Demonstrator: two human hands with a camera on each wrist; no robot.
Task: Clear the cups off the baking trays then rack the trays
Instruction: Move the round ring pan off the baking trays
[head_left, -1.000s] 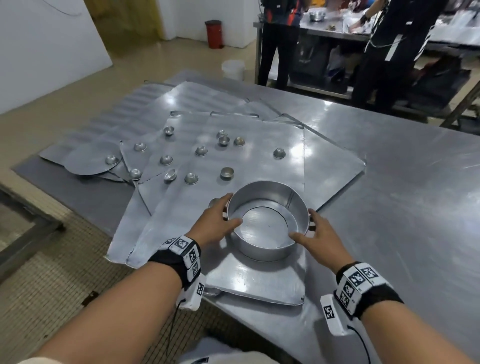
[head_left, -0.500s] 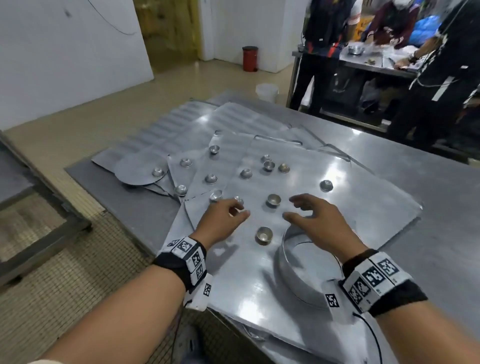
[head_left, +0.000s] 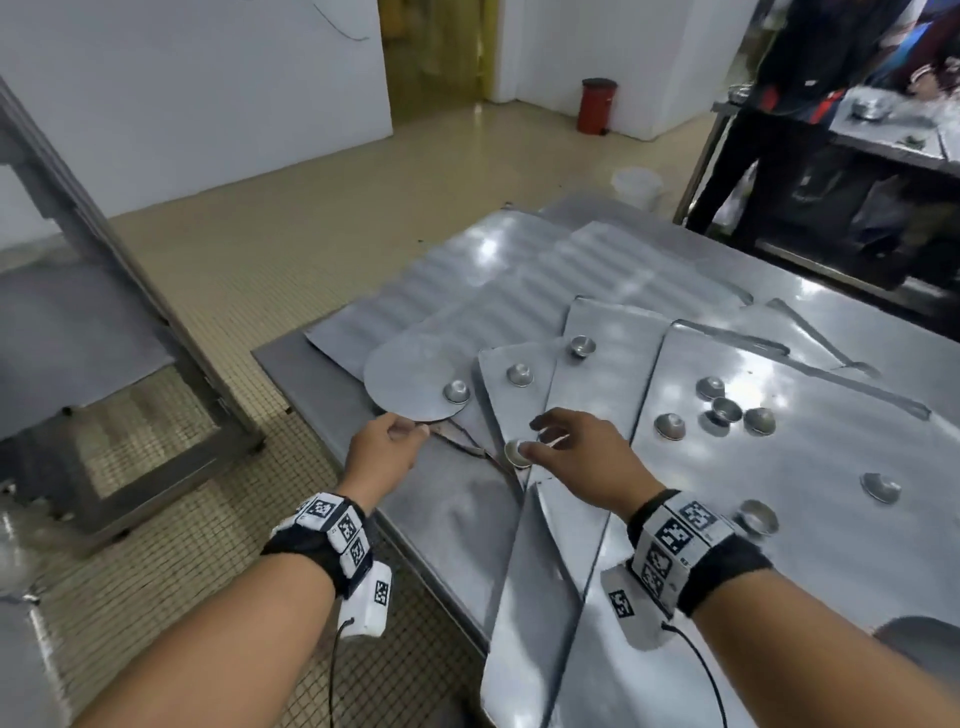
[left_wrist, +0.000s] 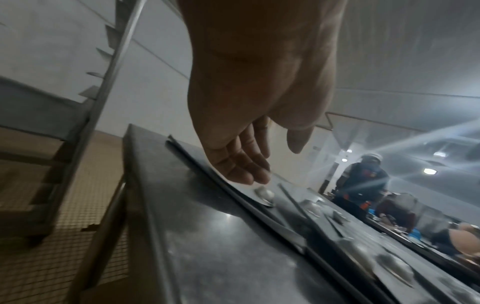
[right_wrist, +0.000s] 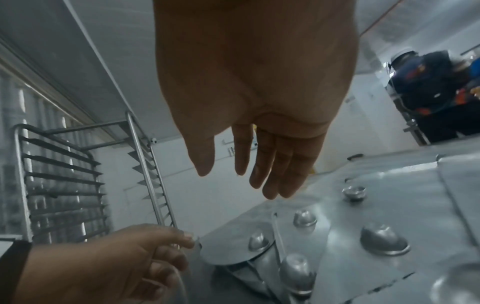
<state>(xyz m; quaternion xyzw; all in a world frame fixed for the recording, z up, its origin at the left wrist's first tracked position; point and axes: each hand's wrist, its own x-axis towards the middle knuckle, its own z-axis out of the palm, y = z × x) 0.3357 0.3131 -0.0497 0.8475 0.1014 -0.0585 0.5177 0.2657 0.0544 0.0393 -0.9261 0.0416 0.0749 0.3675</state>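
Several small metal cups lie on overlapping flat baking trays (head_left: 810, 467), most of them upside down. My left hand (head_left: 415, 429) is at the table's left edge, its thumb tip touching the rim of a round metal disc (head_left: 410, 382) that carries one cup (head_left: 457, 392). Seen in the left wrist view, the left hand (left_wrist: 275, 162) has loosely bent fingers with the thumb apart and holds nothing. My right hand (head_left: 540, 441) hovers with spread fingers over a cup (head_left: 516, 453) at a tray's left corner. The right wrist view shows straight fingers (right_wrist: 270, 185) above that cup (right_wrist: 297, 271).
A steel tray rack (right_wrist: 64, 185) stands on the tiled floor left of the steel table (head_left: 322, 384). A round cake tin (head_left: 924, 644) sits at the bottom right. People work at another table (head_left: 883, 140) behind; a red bin (head_left: 597, 106) is by the far wall.
Both hands left the round tin and travelled left across the trays. The left hand reached the disc's rim, the right hand came over the corner cup. My view swung left.
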